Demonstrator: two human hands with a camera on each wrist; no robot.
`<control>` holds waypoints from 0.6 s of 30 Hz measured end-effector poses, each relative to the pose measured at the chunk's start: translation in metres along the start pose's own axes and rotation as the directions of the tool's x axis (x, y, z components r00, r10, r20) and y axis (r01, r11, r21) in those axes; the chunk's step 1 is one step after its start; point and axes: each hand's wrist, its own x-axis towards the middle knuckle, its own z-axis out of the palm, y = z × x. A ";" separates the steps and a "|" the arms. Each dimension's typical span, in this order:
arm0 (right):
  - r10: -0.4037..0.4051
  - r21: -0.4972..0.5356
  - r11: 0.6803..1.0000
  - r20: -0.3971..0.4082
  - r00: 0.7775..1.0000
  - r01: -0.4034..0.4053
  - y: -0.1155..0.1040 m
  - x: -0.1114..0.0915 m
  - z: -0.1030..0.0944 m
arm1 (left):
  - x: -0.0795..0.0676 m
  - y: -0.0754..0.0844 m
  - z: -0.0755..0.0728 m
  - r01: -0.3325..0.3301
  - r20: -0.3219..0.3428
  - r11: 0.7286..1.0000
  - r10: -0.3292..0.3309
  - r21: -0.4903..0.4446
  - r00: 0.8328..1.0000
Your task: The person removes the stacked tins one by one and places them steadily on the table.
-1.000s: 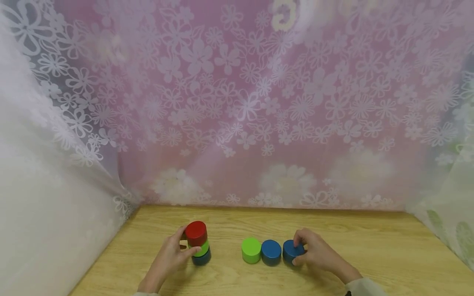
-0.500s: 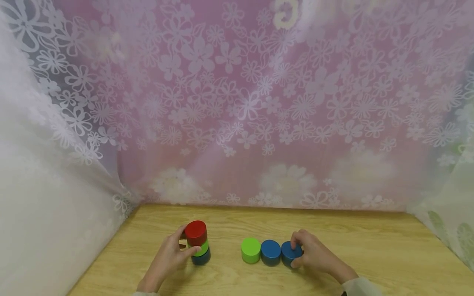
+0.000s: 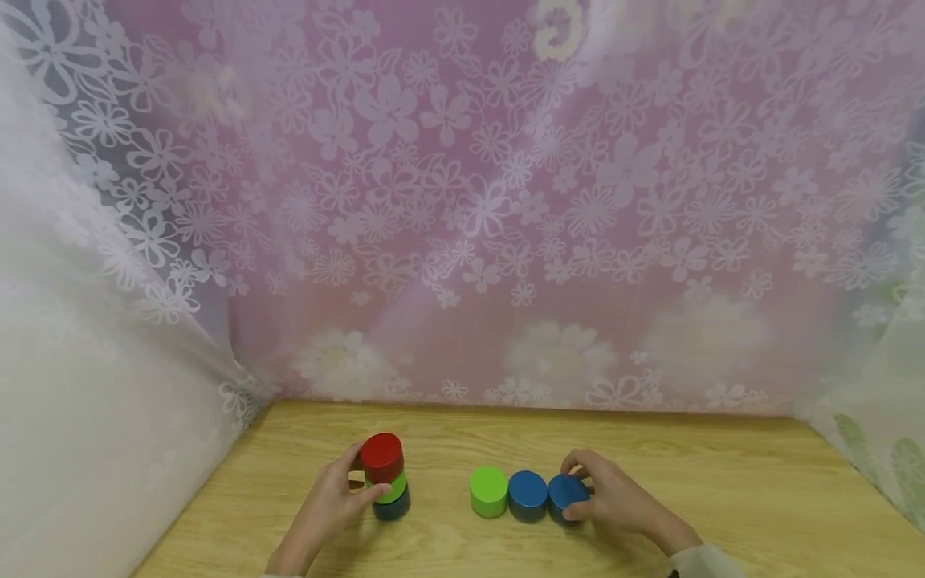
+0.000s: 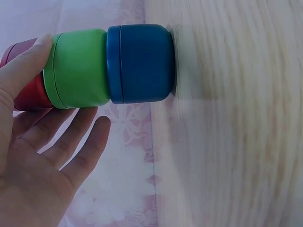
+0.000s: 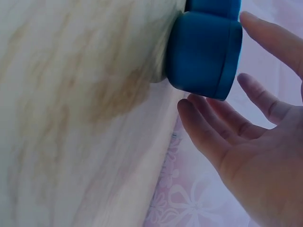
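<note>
On the left of the head view stands a stack of small round lidded tins: a red tin on top, a green tin under it and a dark blue tin at the bottom, on the table. My left hand holds the stack at its upper part, thumb over the red and green tins, fingers on the other side. My right hand is around the rightmost blue tin, its fingers spread and loosely bent. The thumb lies at that tin's near side; the right wrist view shows a gap beside several fingers.
Left of the rightmost tin stand another blue tin and a light green tin, all in one row on the wooden table. A flowered curtain hangs behind the table's far edge, with pale cloth at the left.
The rightmost blue tin has slid left with my right hand, up to the other blue tin. That hand's fingers have since loosened from its top. My left hand has hardly moved.
</note>
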 end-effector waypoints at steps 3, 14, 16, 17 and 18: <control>0.012 0.025 1.000 -0.009 1.000 -0.012 -0.002 0.000 -0.001 | -0.001 0.000 0.000 0.009 0.005 1.000 -0.009 -0.015 1.000; -0.005 0.042 0.999 -0.126 0.992 0.010 -0.016 0.009 0.003 | -0.003 0.001 0.001 -0.004 -0.008 1.000 0.004 -0.021 1.000; -0.010 0.045 0.999 -0.146 0.989 0.017 -0.019 0.012 0.003 | -0.003 0.001 0.002 -0.015 -0.003 1.000 0.015 -0.008 1.000; -0.014 0.044 0.999 -0.157 0.988 0.021 -0.021 0.013 0.003 | -0.002 0.001 0.003 -0.021 0.004 1.000 0.021 -0.002 1.000; -0.018 0.046 0.999 -0.167 0.986 0.026 -0.023 0.014 0.002 | -0.002 0.000 0.004 -0.028 0.011 1.000 0.028 0.009 1.000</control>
